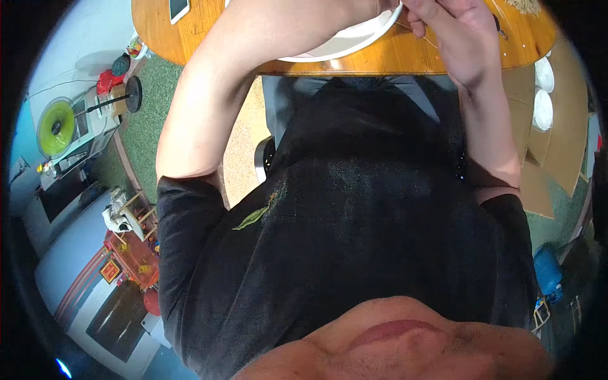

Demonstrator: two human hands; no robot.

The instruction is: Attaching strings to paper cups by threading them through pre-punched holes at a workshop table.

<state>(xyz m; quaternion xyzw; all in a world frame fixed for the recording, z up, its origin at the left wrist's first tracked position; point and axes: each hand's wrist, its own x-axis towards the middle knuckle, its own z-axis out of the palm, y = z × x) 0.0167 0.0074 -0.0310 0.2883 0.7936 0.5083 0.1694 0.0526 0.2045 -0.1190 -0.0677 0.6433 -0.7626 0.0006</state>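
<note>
Work at the white dish [354, 45] looks under way, though how much is done or left cannot be told. It sits on the wooden worktop [405, 62], beneath the left forearm. The right hand [457, 28] has bent fingers beside it; its grip, and that of the cropped left hand [370, 7], is unclear. A phone [179, 9] lies left; around are a fan [56, 128], green floor [155, 95] and cardboard [570, 126].

We see glossy, grained wood in the table [168, 38] across the top, smooth, slightly shiny white on the dish [348, 43], matt black cloth in the shirt [367, 190] at centre, and dull brown cardboard [567, 126] at right
</note>
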